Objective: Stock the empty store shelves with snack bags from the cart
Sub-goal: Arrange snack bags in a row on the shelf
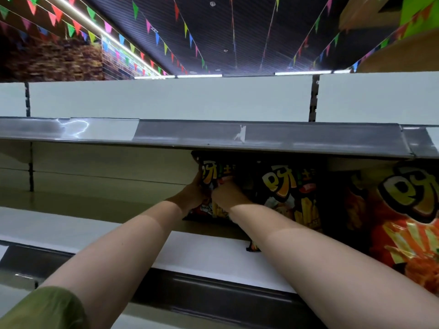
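Nearest me, a green sleeve point(47, 307) sits on my left arm. Both bare forearms reach in over the front edge of the shelf point(202, 255). My left hand point(192, 195) grasps the left edge of a dark snack bag point(209, 175) and my right hand point(228, 195) curls on its front. The bag stands upright on that shelf. To its right stand a second dark bag point(287, 193) and then an orange bag point(403, 233). The upper shelf point(261, 136) runs above them, with coloured bunting point(135, 9) beyond.

Ceiling strip lights point(301, 72) glare; shelf recess shadowed, edges blurred, wide-angle bent.
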The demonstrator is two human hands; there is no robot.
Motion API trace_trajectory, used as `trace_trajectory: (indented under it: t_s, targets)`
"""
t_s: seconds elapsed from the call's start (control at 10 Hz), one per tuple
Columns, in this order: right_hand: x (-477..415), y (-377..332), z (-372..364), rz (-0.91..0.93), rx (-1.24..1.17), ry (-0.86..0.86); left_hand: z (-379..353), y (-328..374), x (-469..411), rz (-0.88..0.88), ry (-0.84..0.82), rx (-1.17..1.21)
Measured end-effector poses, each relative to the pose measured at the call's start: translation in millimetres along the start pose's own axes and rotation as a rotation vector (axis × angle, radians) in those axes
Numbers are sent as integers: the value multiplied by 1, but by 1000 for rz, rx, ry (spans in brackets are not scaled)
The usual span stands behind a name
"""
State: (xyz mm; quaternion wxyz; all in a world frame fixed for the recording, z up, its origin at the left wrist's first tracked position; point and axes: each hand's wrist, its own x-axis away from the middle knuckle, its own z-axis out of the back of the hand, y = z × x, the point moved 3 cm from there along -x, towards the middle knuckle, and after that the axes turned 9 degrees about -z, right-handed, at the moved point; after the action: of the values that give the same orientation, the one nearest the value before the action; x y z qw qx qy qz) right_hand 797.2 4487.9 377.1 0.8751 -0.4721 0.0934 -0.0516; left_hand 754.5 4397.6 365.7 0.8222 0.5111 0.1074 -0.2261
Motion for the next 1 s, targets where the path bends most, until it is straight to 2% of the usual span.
trace_trajectory:
  t_s: [0.2,0.3,0.4,0.5,0.7,1.0]
  targets:
    - [-1,2,-5,-39,32,74,3,5,6,-22,21,1]
    - [7,-7,-6,-37,39,103,13,6,17,82,131,-117]
    - [26,-24,-16,18,-36,98,28,9,40,101,314,-187]
    - [55,-37,-37,31,-106,45,46,9,86,113,497,-154]
    - [139,-54,-86,199,-409,-245,81,-9,217,199,740,-207]
    - [244,-52,-172,306,-587,-590,114,-15,393,382,1013,-229]
